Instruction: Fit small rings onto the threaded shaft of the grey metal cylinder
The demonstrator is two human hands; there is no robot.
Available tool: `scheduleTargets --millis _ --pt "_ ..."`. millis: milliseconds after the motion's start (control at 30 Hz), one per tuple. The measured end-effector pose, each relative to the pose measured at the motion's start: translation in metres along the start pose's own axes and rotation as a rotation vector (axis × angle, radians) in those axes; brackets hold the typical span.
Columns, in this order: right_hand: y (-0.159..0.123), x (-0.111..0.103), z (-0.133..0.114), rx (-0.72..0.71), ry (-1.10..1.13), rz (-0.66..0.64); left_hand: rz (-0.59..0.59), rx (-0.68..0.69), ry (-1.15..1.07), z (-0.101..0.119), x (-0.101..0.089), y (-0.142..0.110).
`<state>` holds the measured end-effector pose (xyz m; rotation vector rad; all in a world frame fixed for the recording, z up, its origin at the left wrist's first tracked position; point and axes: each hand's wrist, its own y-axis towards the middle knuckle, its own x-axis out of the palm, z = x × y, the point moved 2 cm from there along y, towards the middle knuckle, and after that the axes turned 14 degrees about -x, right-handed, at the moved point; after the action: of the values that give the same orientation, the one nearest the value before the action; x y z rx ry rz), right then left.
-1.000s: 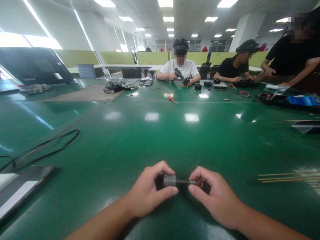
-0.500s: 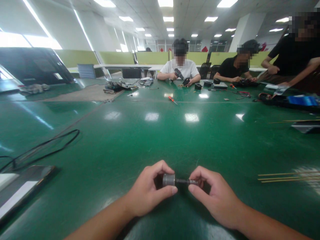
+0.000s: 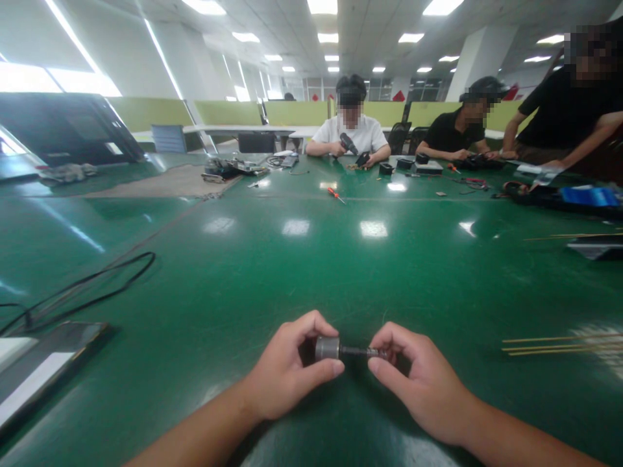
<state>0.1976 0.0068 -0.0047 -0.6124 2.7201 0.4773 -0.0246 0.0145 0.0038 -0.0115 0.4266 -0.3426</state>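
Low in the middle of the head view, a grey metal cylinder with a thin dark shaft (image 3: pixel 328 348) lies level between my two hands, much like a small motor; its exact kind is unclear. My left hand (image 3: pixel 292 370) grips the wide cylinder end between thumb and fingers. Pinched in my right hand (image 3: pixel 413 373) is the far end of the shaft, where a ridged metal tip shows between thumb and forefinger. Bare shaft spans the gap between the hands. My fingers partly hide both ends.
On the green table (image 3: pixel 243 272), thin yellowish rods (image 3: pixel 555 347) lie at right and a black cable (image 3: pixel 121 266) at left, near a dark flat panel (image 3: pixel 63 350). Farther off lies a red screwdriver (image 3: pixel 335 194). Across sits a person (image 3: pixel 350 126) with a power drill (image 3: pixel 348 143); two others are at right.
My hands barely shift; the shaft shows slightly more between them. At far right, the standing person's raised hand has come down toward the table.
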Motion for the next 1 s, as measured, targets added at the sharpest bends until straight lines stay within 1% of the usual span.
scheduleTargets --millis 200,467,700,867,1000 --pt "0.0 0.001 0.004 0.009 0.029 0.016 -0.006 -0.026 -0.043 -0.001 0.0 -0.001" --pt "-0.001 0.001 0.006 0.01 0.063 0.033 -0.007 -0.021 -0.047 -0.001 -0.001 0.001" --pt "-0.001 0.001 0.007 0.022 0.09 0.061 -0.008 -0.042 -0.093 -0.001 -0.002 0.0" --pt "-0.001 0.001 0.014 0.052 0.153 0.085 0.019 -0.101 -0.153 -0.003 -0.002 0.001" --pt "0.0 0.001 0.016 0.02 0.229 0.103 0.038 -0.17 -0.27 -0.008 -0.001 0.004"
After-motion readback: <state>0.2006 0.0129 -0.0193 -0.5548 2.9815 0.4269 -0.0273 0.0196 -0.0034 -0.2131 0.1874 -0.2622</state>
